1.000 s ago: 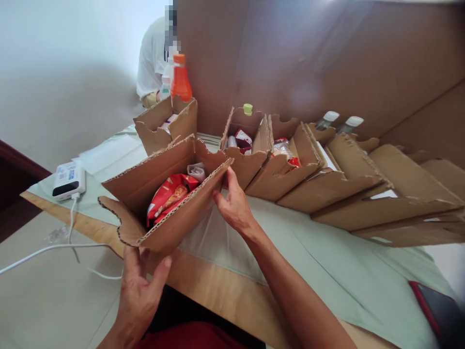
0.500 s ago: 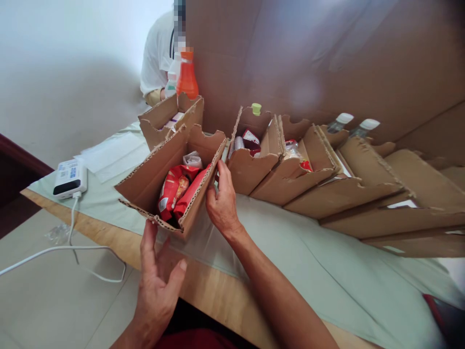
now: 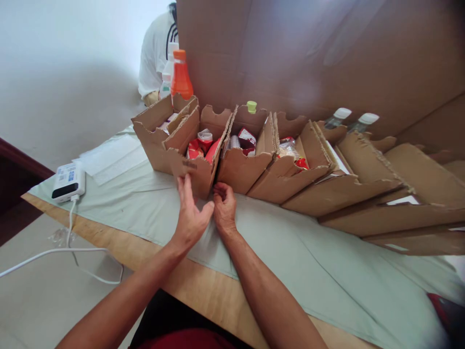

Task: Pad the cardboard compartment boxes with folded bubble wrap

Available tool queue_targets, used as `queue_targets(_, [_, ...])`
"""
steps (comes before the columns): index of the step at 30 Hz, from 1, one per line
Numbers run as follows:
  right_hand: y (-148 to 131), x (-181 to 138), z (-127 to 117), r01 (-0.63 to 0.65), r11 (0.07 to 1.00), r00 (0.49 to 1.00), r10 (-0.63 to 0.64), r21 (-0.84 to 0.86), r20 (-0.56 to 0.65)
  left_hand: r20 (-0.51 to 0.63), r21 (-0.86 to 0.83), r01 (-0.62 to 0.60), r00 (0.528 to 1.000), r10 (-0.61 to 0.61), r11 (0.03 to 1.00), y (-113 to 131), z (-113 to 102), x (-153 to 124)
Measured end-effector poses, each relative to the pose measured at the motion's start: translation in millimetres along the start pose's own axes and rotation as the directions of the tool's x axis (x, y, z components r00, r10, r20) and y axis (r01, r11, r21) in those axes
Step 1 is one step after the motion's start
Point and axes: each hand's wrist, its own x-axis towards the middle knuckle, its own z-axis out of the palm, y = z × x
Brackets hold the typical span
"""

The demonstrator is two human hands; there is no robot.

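Note:
A cardboard box point(image 3: 196, 174) with red snack packets point(image 3: 198, 149) and a whitish wrapped item point(image 3: 205, 134) inside stands in the row on the cloth. My left hand point(image 3: 191, 215) is open, its outstretched fingers against the front wall of this box and its thumb held apart. At the box's lower right front corner is my right hand point(image 3: 224, 206), with its fingers curled in; whether anything is between them is hidden. Just right of that corner stands another cardboard box point(image 3: 245, 169) holding a dark red packet point(image 3: 247, 138).
More cardboard boxes point(image 3: 308, 194) lean in a row to the right. Behind stand an orange bottle point(image 3: 181, 80) and white-capped bottles point(image 3: 363, 121) before a tall cardboard panel point(image 3: 290, 58). A white corded device point(image 3: 69, 182) lies left. A person in white point(image 3: 154, 58) is beyond.
The box with red packets has moved away from me and down, from tilted in the air into the row. Both hands moved with it; my right hand slid from its side to its lower corner.

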Motion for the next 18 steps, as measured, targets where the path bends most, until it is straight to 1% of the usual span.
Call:
queue_targets(3, [-0.2,1.1,-0.1,-0.034,0.999,0.999,0.035,0.03,-0.007,0.024,0.059,-0.014,1.0,0.013,0.998,-2.8,16.1,31.8])
queue_targets(6, [-1.7,1.3,-1.4,-0.05,0.998,0.999,0.05,0.048,0.008,0.052,0.066,-0.067,0.997,0.063,0.996,-12.5,19.1,45.4])
queue_targets(9, [-3.1,1.6,-1.7,-0.057,0.997,0.998,0.055,0.049,0.034,0.095,0.062,-0.102,0.991,0.096,0.993,-23.8,11.6,47.6])
queue_targets(12, [-4.8,2.5,-1.9,-0.052,0.998,0.997,0.05,0.026,0.065,0.167,0.082,-0.11,0.981,0.095,0.991,-28.6,2.1,49.8])
queue_targets(16, [-11.3,2.0,-5.6,-0.025,0.999,0.993,0.029,-0.038,0.117,0.261,0.096,-0.076,0.964,0.048,0.993,-20.3,-11.1,50.9])
queue_targets(18, [-20.1,-0.3,-7.9,0.003,0.997,0.99,0.008,-0.075,0.144,0.297,0.115,-0.05,0.955,0.013,0.992,-12.9,-23.8,44.2])
